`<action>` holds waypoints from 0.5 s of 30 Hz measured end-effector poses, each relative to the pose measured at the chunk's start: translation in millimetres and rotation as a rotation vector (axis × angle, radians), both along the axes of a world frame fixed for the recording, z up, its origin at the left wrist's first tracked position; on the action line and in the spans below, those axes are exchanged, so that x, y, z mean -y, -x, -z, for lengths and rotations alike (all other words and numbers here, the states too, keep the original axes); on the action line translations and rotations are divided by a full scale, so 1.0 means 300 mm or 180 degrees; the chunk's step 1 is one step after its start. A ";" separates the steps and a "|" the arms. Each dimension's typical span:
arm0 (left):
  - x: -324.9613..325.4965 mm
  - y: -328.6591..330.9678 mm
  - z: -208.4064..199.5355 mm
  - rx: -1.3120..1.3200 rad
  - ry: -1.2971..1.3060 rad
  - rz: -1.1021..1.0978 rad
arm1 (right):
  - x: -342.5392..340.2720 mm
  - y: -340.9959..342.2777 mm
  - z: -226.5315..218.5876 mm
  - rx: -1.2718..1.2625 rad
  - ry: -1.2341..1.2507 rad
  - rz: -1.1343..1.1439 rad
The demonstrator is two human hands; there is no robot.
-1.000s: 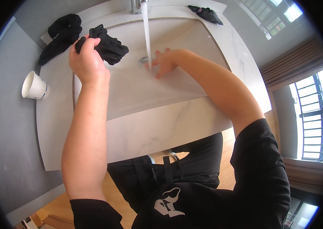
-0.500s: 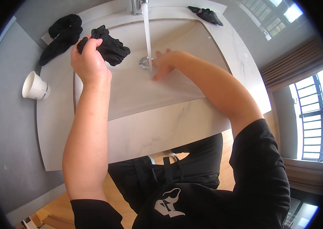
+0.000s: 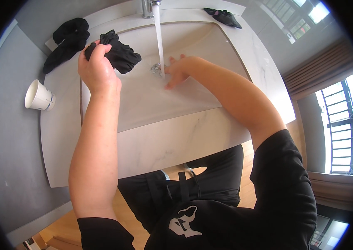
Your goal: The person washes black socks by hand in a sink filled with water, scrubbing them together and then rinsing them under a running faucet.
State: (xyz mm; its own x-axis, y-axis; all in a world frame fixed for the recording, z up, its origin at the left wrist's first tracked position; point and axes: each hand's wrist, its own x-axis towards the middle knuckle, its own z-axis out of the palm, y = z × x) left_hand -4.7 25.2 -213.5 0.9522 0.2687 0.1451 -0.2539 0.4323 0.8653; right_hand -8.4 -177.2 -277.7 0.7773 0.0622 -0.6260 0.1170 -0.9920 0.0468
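Note:
My left hand (image 3: 97, 66) is closed round a crumpled black cloth (image 3: 120, 55), holding it above the left side of the white sink (image 3: 143, 110). The cloth's bunched end hangs out to the right of my fingers. Low in the basin, my right hand (image 3: 179, 71) has its fingers spread beside the metal drain (image 3: 158, 69) and holds nothing. A stream of water (image 3: 158, 37) runs from the chrome faucet (image 3: 147, 7) and falls next to that hand, near the drain.
Another black fabric piece (image 3: 62, 48) lies folded on the counter at the back left. A smaller dark one (image 3: 224, 18) rests at the back right. A white paper cup (image 3: 39, 96) stands by the left edge of the marble counter (image 3: 176, 133).
The view has shifted very slightly. Both hands keep nearly the same places, and the left one still grips the cloth. The water keeps running, with the drain looking more rippled.

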 end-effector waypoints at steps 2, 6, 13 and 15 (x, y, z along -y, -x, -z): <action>-0.004 -0.011 0.010 0.0036 0.0002 -0.0009 | -0.002 0.003 -0.002 0.0033 -0.0035 0.0005; -0.004 -0.015 0.014 0.0074 0.0005 0.0027 | 0.002 -0.004 0.006 0.0079 -0.0025 -0.0215; 0.003 -0.009 0.012 0.0049 0.0013 0.0006 | 0.004 -0.032 0.023 -0.0065 0.0116 -0.0268; 0.003 -0.011 0.015 0.0056 0.0003 0.0020 | 0.003 -0.029 0.027 0.0040 0.0110 -0.0319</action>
